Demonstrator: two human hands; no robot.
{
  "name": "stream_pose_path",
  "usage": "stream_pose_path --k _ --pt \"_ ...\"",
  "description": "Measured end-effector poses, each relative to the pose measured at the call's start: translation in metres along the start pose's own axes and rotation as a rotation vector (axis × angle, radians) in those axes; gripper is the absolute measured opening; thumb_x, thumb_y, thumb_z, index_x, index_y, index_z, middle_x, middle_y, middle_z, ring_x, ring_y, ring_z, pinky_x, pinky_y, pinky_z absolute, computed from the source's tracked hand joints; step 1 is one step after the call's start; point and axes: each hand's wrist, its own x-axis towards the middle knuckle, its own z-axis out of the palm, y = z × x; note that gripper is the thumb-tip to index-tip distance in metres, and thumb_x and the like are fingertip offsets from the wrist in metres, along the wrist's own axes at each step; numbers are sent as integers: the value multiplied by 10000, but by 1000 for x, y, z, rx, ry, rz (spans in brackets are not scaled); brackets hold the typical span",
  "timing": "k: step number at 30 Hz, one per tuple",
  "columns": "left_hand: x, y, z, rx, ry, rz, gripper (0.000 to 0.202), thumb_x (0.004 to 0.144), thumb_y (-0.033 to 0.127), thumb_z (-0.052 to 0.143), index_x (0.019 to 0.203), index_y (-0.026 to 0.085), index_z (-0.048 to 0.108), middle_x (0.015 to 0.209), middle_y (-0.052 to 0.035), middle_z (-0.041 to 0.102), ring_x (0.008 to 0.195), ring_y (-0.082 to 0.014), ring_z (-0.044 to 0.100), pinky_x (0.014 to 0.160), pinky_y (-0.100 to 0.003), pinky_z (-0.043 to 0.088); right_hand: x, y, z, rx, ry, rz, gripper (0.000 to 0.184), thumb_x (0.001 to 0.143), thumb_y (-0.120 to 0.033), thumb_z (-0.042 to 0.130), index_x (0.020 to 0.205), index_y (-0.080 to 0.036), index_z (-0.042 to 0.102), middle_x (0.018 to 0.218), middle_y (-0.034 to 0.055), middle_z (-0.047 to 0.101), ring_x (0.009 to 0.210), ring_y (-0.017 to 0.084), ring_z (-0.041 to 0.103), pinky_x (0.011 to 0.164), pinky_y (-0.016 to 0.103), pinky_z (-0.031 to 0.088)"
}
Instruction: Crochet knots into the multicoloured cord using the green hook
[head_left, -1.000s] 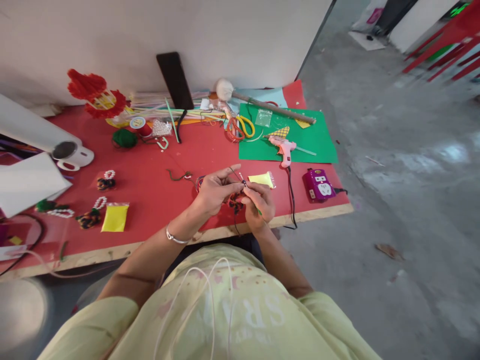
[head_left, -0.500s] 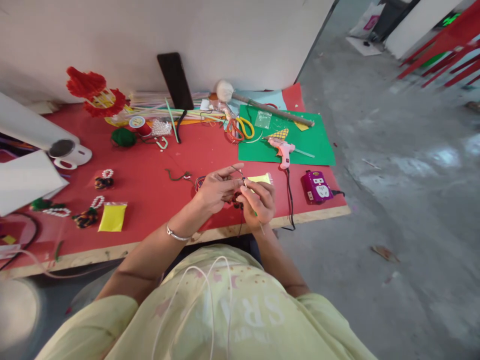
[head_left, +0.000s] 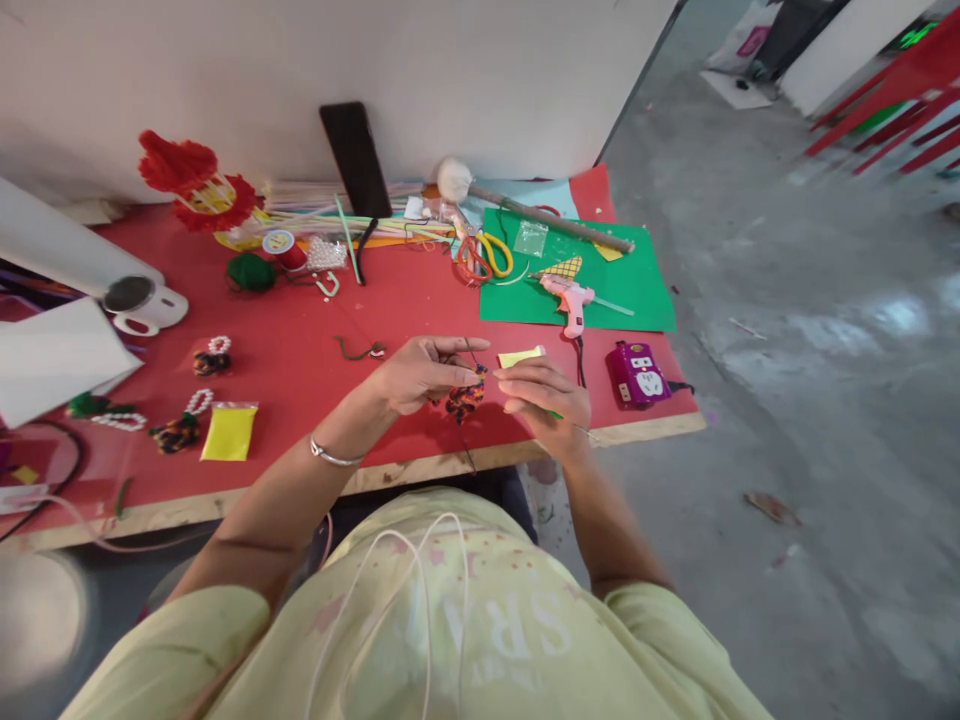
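My left hand (head_left: 412, 375) is closed in a pinch on a small crochet piece (head_left: 463, 402) of dark, multicoloured yarn, which hangs below the fingertips over the table's front part. A dark strand of yarn runs over the left index finger, and a loose tail dangles beneath the piece. To the right, my right hand (head_left: 546, 395) is closed around a thin crochet hook (head_left: 555, 414); only a bit of green grip and the thin metal end by the wrist show. The hook's tip is hidden by the fingers. A small gap separates the two hands.
A pink glue gun (head_left: 571, 302) lies on green sheet (head_left: 645, 290), scissors (head_left: 493, 256) beside it. A purple power socket box (head_left: 637, 376) stands at right. Finished-looking yarn-and-bead pieces (head_left: 177, 432), a yellow packet (head_left: 229, 432) and a mug (head_left: 148, 308) are left. A phone (head_left: 355, 160) leans behind.
My right hand has moved right, away from the left hand, with the hook in it. The crochet piece now shows more fully below my left fingers.
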Motion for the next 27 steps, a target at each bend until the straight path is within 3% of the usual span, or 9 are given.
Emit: stream_pose_path --k 13,17,19,21,23,25,27 --pt "-4 10 -1 146 -56 -2 462 595 172 960 1040 120 847 638 -15 671 482 -59 489 432 -190 296 9 -14 -16 178 -67 65 221 962 -284 720 1168 -331 786 1116 42 855 1012 239 802 896 459 649" --pt "-3 11 -1 170 -115 -30 446 590 200 964 1012 111 852 643 -29 678 480 -57 468 436 -199 287 4 -6 -14 355 -38 194 149 970 -357 710 1058 -302 817 1026 55 860 956 245 805 880 462 653" --pt "-2 8 2 173 -135 -25 458 598 218 963 1027 109 851 644 -32 682 478 -59 466 436 -205 283 -1 -2 -5 440 20 290 205 981 -448 681 995 -294 815 961 51 851 918 241 799 847 451 664" --pt "0 0 10 184 -90 41 474 615 225 954 1062 111 846 644 -26 685 504 -74 507 456 -209 322 -7 0 9 444 131 354 287 1003 -518 619 975 -299 803 912 40 829 893 229 790 806 429 672" --pt "3 -11 22 216 91 216 483 635 193 936 1104 124 842 654 -7 692 572 -87 574 545 -211 431 -14 -2 25 261 223 340 222 1010 -447 632 1023 -311 808 961 43 808 929 216 772 809 403 662" --pt "6 -24 33 197 306 370 483 638 178 923 1113 146 841 742 -16 746 667 -104 640 640 -215 504 -20 -5 41 -32 289 248 168 972 -341 711 1111 -332 805 1054 55 794 1001 222 742 873 416 644" --pt "9 -32 39 64 389 375 492 639 216 930 1118 157 835 760 -9 743 645 -92 631 609 -203 495 -23 -6 52 -260 354 130 254 938 -271 754 1178 -349 786 1123 61 790 1057 234 720 922 440 633"
